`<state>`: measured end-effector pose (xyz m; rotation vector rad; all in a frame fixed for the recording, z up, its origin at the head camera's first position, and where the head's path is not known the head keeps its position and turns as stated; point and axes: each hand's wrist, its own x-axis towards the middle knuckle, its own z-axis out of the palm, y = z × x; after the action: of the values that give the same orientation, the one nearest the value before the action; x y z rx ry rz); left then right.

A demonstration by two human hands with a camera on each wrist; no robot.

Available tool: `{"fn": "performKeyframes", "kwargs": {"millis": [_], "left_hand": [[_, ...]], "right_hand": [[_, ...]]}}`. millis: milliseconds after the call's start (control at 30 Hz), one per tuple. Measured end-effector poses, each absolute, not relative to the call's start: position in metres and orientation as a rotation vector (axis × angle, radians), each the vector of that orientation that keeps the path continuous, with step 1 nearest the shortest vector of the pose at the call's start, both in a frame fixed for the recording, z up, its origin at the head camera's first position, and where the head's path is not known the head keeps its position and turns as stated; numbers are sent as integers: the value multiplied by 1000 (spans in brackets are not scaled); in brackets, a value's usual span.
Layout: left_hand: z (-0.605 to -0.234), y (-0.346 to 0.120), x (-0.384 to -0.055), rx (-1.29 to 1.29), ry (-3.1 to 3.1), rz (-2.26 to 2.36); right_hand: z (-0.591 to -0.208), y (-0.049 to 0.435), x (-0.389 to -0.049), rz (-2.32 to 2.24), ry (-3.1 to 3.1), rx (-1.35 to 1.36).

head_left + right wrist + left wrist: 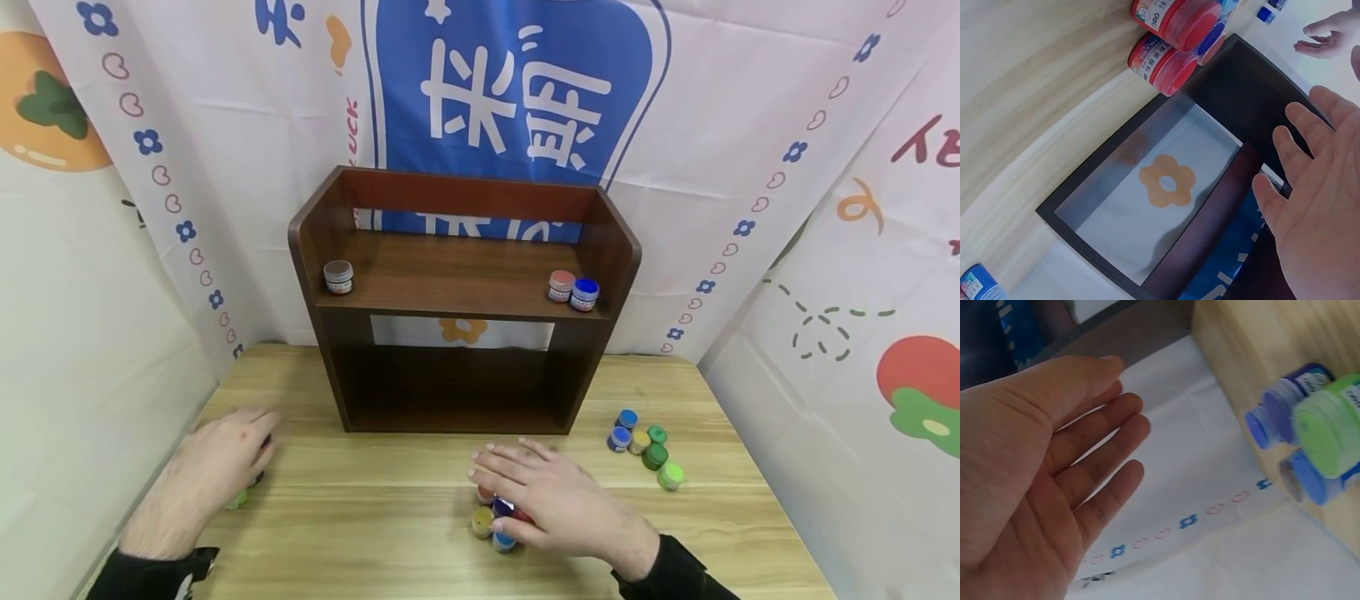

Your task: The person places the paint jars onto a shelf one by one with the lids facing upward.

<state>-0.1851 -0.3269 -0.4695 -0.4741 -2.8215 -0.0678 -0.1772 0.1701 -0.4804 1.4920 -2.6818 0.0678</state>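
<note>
My left hand (228,454) hovers at the table's left side with relaxed fingers, holding nothing. Partly hidden below it is a group of small paint jars, among them a light green jar (1325,437), a purple jar (1282,409) and a blue jar (1317,478). Over a second group, at the front middle, my right hand (543,500) spreads its fingers, its palm covering part of the jars. Around its edge show a yellow-lidded jar (482,523) and a blue-lidded jar (504,543). Two red jars (1175,22) of this group appear in the right wrist view.
A dark brown two-level shelf (457,271) stands at the back. Its upper level carries a brown-lidded jar (338,277) at left, plus a salmon jar (561,286) and a blue jar (584,295) at right. Several blue, yellow and green jars (655,456) stand on the table's right. Printed cloth surrounds the table.
</note>
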Motion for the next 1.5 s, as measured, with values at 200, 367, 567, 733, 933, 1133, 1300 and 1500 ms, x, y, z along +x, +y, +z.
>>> {"fn": "performKeyframes", "kwargs": {"millis": [200, 367, 567, 733, 933, 1133, 1300, 1500], "left_hand": [[-482, -335, -186, -346, -2946, -56], [-491, -345, -186, -309, -3024, -117], [-500, -354, -190, -284, -3137, -189], [-506, -358, -192, -270, -3186, -227], [-508, -361, -191, -254, -3200, -258], [-504, -360, -190, -259, -3211, -294], [-500, -356, -192, -339, -3139, -268], [-494, -347, -198, -425, -3034, -226]], "right_hand": [[-483, 169, -176, 101, -2740, 1492], [-484, 167, -175, 115, -2757, 1485], [-485, 167, -174, 120, -2737, 1487], [-486, 167, -174, 116, -2732, 1487], [-487, 166, -175, 128, -2768, 1485], [-488, 166, -175, 131, -2778, 1482], [-488, 167, -175, 131, -2765, 1488], [-486, 168, -179, 127, -2786, 1489]]}}
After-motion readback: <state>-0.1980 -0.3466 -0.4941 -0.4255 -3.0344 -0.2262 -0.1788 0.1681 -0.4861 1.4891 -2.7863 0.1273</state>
